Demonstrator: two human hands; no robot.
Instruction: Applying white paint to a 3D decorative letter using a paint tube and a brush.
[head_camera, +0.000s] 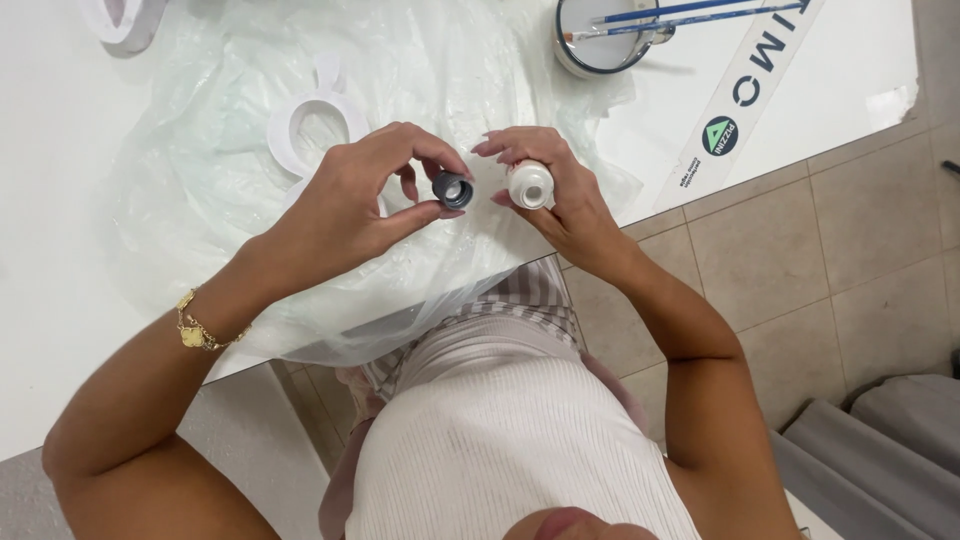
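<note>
pinching a small dark cap (453, 189) in the left hand (365, 200), gripping a small white bottle (530, 184) in the right hand (555, 190), both hovering over clear plastic sheet (200, 150) on the white desk (50, 250), near edge.

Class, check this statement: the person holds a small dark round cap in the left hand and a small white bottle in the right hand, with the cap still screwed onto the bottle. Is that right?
Not quite. In the head view the small dark round cap is off the small white bottle: the left hand pinches it apart from the bottle, which the right hand holds. The rest stands.
</note>
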